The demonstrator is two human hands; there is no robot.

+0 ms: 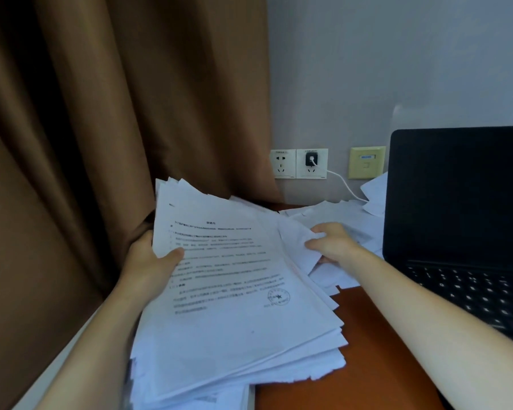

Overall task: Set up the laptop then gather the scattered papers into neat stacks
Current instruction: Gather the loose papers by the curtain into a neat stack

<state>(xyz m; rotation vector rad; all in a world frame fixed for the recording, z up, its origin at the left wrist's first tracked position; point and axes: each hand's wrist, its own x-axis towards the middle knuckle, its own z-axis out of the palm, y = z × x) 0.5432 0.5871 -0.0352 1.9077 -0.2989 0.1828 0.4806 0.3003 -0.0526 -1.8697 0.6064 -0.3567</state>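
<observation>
A brown curtain [101,143] hangs at far left. Beside it the left hand [148,261] grips the left edge of a thick, fanned stack of papers [234,306], thumb on the top printed sheet. The stack tilts up over the left end of the table [367,374]. The right hand [335,244] pinches a loose sheet [296,241] at the stack's right edge. Behind it more loose papers [338,216] lie scattered toward the wall, so the gathering looks well along but unfinished, with edges not yet squared. At right the laptop [456,202] stands open, its screen dark. A white cable [345,184] runs from the wall socket [311,162] behind the laptop, and where it ends is hidden. The laptop's right side is cut off, and the print is too blurred to read.
</observation>
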